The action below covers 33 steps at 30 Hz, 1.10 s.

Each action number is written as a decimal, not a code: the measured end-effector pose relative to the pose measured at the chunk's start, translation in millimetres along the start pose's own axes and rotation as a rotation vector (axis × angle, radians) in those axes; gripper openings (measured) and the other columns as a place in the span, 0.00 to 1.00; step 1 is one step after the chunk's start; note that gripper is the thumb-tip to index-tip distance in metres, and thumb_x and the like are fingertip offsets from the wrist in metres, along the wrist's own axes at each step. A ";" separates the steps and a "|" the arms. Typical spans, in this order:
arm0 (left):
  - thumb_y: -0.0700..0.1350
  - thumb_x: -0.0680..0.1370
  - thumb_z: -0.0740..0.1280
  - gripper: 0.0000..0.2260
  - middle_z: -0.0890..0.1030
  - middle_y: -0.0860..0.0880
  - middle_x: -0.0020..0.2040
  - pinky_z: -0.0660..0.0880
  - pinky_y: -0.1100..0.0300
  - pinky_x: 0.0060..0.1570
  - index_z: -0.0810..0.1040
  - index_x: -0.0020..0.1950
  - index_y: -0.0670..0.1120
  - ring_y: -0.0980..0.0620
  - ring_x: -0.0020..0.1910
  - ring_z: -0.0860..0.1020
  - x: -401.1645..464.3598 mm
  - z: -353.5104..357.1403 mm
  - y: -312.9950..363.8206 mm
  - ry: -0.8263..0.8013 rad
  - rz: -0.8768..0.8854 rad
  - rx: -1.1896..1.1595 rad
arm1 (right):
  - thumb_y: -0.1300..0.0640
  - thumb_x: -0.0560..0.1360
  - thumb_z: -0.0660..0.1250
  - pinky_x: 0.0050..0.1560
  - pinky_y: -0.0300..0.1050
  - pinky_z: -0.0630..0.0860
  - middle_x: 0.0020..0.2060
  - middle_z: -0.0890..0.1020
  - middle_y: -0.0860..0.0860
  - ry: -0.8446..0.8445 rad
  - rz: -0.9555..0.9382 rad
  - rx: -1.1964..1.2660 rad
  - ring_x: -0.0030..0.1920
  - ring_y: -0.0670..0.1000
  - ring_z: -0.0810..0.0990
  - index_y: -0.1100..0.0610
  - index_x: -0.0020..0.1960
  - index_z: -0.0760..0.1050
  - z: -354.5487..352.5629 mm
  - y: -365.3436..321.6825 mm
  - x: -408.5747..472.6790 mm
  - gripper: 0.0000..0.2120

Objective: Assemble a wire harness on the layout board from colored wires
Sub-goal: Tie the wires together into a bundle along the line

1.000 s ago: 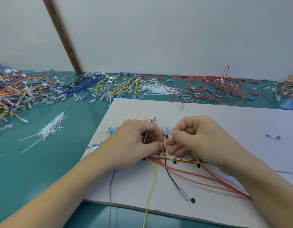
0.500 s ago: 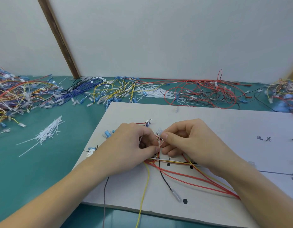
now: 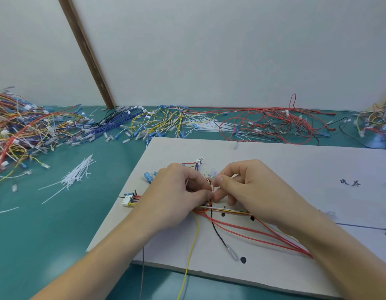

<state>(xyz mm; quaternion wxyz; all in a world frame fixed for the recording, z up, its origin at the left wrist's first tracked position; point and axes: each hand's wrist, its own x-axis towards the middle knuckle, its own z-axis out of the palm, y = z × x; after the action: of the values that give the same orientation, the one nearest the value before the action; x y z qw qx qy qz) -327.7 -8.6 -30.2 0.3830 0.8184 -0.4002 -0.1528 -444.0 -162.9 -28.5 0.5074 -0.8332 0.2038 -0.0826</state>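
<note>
At the bottom of the frame a yellow wire (image 3: 193, 245) and a grey wire (image 3: 142, 271) hang off the near edge of the white layout board (image 3: 285, 161), one of each. A black wire (image 3: 217, 232) ending in a clear sleeve lies just right of them, with about four red wires (image 3: 252, 234) fanning toward the lower right under the right forearm.

Mid-frame, the two hands meet fingertip to fingertip over the harness junction (image 3: 210, 191). The left hand (image 3: 177, 195) curls its fingers and pinches the bundle there; the right hand (image 3: 248, 187) pinches at the same spot from the other side, thumb and forefinger closed on something thin, possibly a tie, too small to tell. The bundle's long axis runs left to right beneath both hands, so the work point lies between them, equally near to each. Three black dots (image 3: 243, 259) mark the board near the wires. A white connector (image 3: 126, 200) sits at the board's left edge, left of the left wrist.

Beyond, left of centre, lies one loose pile of white cable ties (image 3: 79, 176) on the green table (image 3: 47, 234). Farthest back, heaps of coloured wires (image 3: 166, 122) line the wall.
</note>
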 end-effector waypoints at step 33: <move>0.55 0.71 0.69 0.07 0.82 0.55 0.39 0.68 0.48 0.52 0.84 0.43 0.55 0.49 0.52 0.73 -22.4 48.8 36.0 0.435 -0.350 0.282 | 0.56 0.78 0.69 0.36 0.43 0.78 0.31 0.86 0.46 0.214 -0.154 -0.008 0.32 0.46 0.84 0.54 0.36 0.83 5.1 -10.2 -9.6 0.13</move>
<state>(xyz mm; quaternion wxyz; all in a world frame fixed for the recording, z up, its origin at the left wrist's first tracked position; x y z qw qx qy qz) -388.4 -29.8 -36.7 0.3103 0.9335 -0.1790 0.0192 -448.3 -150.6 -21.2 0.4715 -0.8349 0.1924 -0.2088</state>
